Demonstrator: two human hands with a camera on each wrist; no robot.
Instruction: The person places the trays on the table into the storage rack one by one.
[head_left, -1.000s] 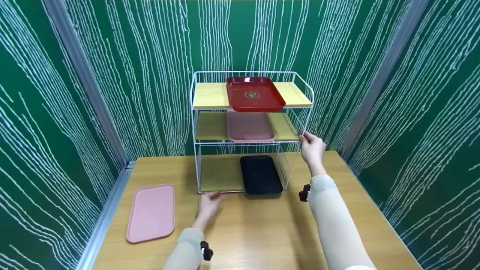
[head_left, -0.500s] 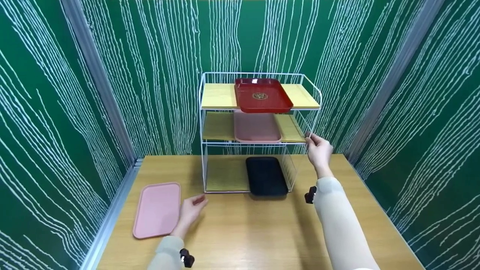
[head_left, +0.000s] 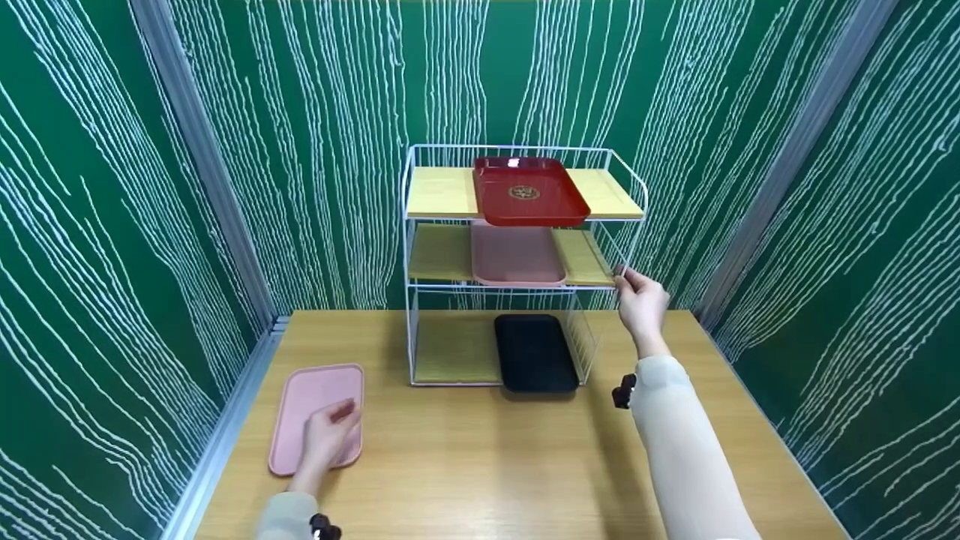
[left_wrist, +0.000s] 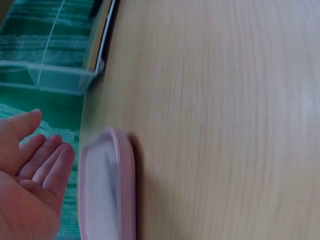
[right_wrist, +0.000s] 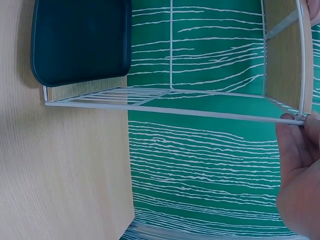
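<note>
My left hand hovers over the pink tray lying on the table at the left. Its fingers are loosely bent with nothing in them, as the left wrist view shows with the tray beside them. At the right side of the white wire rack, my right hand pinches the upright post near the middle shelf. The right wrist view shows thumb and fingers at that post. A red tray sits on the top shelf, another pink tray on the middle one, and a black tray on the bottom.
The rack's shelves carry yellowish wooden boards. It stands toward the back of the wooden table. Green walls with white streaks enclose the back and sides, with grey metal posts at the corners. The red and black trays jut past their shelves' front edges.
My left hand has left the rack's lower front edge and moved left to above the pink tray. The right hand keeps its hold on the rack. The head view has shifted slightly.
</note>
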